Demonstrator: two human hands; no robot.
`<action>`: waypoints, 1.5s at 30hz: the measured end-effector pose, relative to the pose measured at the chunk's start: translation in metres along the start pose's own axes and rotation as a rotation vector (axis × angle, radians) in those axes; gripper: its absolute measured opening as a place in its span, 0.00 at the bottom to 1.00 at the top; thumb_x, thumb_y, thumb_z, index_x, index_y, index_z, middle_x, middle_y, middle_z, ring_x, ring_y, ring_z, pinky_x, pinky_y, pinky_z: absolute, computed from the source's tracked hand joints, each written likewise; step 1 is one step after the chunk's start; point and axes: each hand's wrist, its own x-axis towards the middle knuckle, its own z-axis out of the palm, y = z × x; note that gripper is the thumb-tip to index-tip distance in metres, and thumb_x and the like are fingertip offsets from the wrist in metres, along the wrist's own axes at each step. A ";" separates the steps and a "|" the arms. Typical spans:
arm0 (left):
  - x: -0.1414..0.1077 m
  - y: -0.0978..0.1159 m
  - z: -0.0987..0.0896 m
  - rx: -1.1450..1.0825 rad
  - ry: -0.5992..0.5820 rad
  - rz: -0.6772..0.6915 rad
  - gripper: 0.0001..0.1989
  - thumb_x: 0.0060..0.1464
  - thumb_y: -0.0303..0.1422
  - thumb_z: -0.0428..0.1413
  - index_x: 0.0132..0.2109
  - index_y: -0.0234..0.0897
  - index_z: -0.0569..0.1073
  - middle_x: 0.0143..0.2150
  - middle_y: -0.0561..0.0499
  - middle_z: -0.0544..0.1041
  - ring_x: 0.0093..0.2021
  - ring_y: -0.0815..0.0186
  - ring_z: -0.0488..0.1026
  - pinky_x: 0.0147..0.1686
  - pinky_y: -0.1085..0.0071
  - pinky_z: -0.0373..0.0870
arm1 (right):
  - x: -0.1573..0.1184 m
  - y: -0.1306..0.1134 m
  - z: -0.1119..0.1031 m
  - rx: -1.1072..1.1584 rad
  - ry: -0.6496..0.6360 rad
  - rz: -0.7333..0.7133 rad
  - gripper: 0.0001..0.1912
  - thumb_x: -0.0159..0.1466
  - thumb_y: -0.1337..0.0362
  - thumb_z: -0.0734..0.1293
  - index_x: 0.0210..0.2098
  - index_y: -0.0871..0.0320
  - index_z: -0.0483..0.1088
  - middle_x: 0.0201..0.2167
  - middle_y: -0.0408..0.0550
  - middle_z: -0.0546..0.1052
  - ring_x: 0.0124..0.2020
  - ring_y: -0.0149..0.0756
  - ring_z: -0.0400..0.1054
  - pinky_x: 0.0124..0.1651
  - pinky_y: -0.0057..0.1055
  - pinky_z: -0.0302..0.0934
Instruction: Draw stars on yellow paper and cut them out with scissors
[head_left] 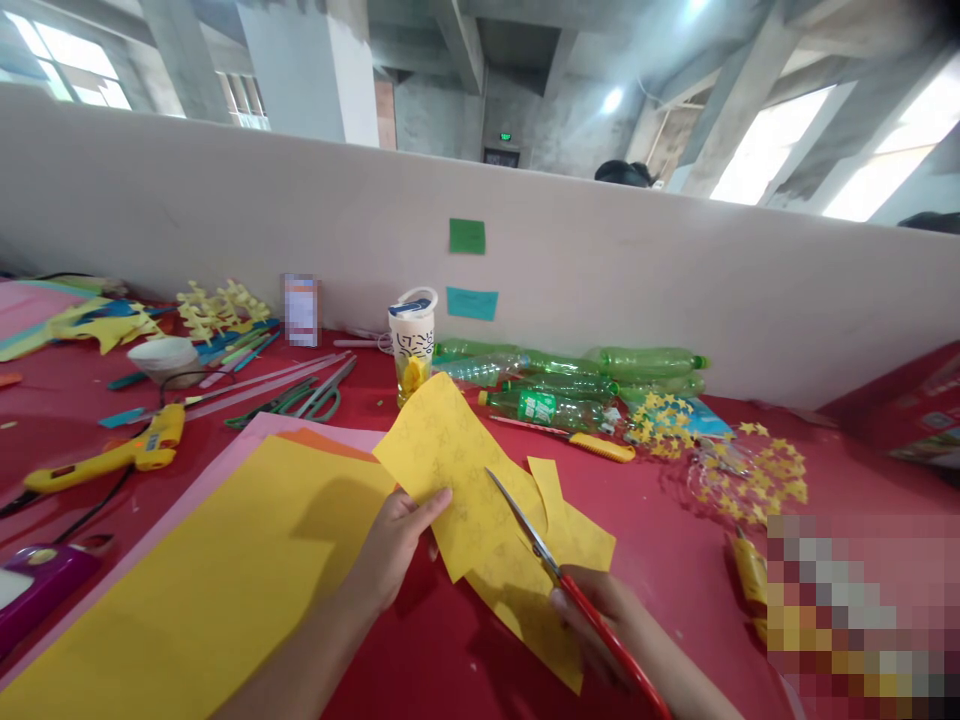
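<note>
My left hand [401,545] pinches a yellow sheet of paper [450,450] by its lower left side, thumb on top. Faint star outlines cover the sheet. In my right hand [600,610] are red-handled scissors [551,560], their blades lying across the right part of the sheet with the tip pointing up and left. A curved strip at the sheet's right edge is partly cut away. More yellow paper [540,620] lies beneath the scissors on the red table. The fingers of my right hand are partly hidden by the handles.
Yellow and pink sheets [225,560] lie at left, near a yellow glue gun [150,445] and green scissors [300,402]. A drink cup [412,340] and several green bottles [555,405] stand or lie behind. A yellow cutter [602,447] and star garlands [757,475] are at right.
</note>
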 end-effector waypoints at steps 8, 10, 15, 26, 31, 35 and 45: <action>-0.001 -0.004 0.000 0.026 -0.061 -0.015 0.11 0.43 0.38 0.64 0.27 0.35 0.74 0.25 0.51 0.77 0.23 0.68 0.71 0.24 0.75 0.67 | -0.009 -0.004 -0.006 -0.177 0.001 -0.139 0.22 0.59 0.46 0.61 0.25 0.58 0.56 0.21 0.39 0.59 0.22 0.27 0.56 0.24 0.22 0.52; -0.002 -0.005 0.000 0.037 -0.077 -0.029 0.10 0.43 0.37 0.64 0.28 0.35 0.75 0.27 0.50 0.78 0.26 0.66 0.73 0.27 0.74 0.68 | -0.011 -0.006 -0.006 -0.195 0.000 -0.145 0.22 0.60 0.45 0.60 0.25 0.58 0.56 0.21 0.39 0.59 0.23 0.27 0.56 0.25 0.22 0.52; -0.002 -0.005 0.000 0.052 -0.110 -0.034 0.11 0.44 0.38 0.63 0.28 0.34 0.75 0.26 0.50 0.78 0.24 0.68 0.72 0.27 0.73 0.69 | -0.010 -0.007 -0.002 -0.150 0.007 -0.138 0.23 0.59 0.44 0.61 0.25 0.58 0.55 0.20 0.38 0.58 0.21 0.26 0.54 0.23 0.22 0.50; -0.005 0.000 0.003 0.021 -0.116 -0.059 0.10 0.44 0.38 0.63 0.29 0.35 0.74 0.27 0.52 0.78 0.25 0.68 0.73 0.27 0.74 0.68 | 0.002 0.008 0.004 0.002 0.045 -0.015 0.22 0.58 0.45 0.62 0.22 0.57 0.55 0.15 0.36 0.56 0.15 0.23 0.52 0.18 0.20 0.51; -0.002 -0.004 -0.001 0.055 -0.042 -0.058 0.12 0.44 0.39 0.63 0.29 0.35 0.73 0.28 0.52 0.78 0.32 0.64 0.75 0.31 0.73 0.69 | 0.001 0.004 0.003 0.010 0.044 0.005 0.22 0.57 0.46 0.63 0.22 0.57 0.55 0.16 0.36 0.56 0.15 0.23 0.53 0.17 0.21 0.49; 0.001 -0.005 -0.003 0.096 0.014 -0.030 0.15 0.44 0.43 0.62 0.30 0.35 0.73 0.30 0.50 0.78 0.34 0.62 0.75 0.33 0.71 0.68 | -0.004 -0.001 0.001 -0.062 0.039 -0.037 0.22 0.59 0.47 0.62 0.23 0.58 0.56 0.18 0.37 0.57 0.18 0.24 0.54 0.20 0.21 0.49; -0.007 0.003 0.003 0.238 -0.198 0.042 0.16 0.47 0.45 0.58 0.30 0.34 0.78 0.29 0.48 0.79 0.35 0.55 0.75 0.32 0.70 0.67 | -0.008 -0.003 -0.003 -0.211 0.028 -0.189 0.21 0.61 0.48 0.60 0.25 0.59 0.57 0.21 0.39 0.59 0.23 0.26 0.52 0.23 0.23 0.47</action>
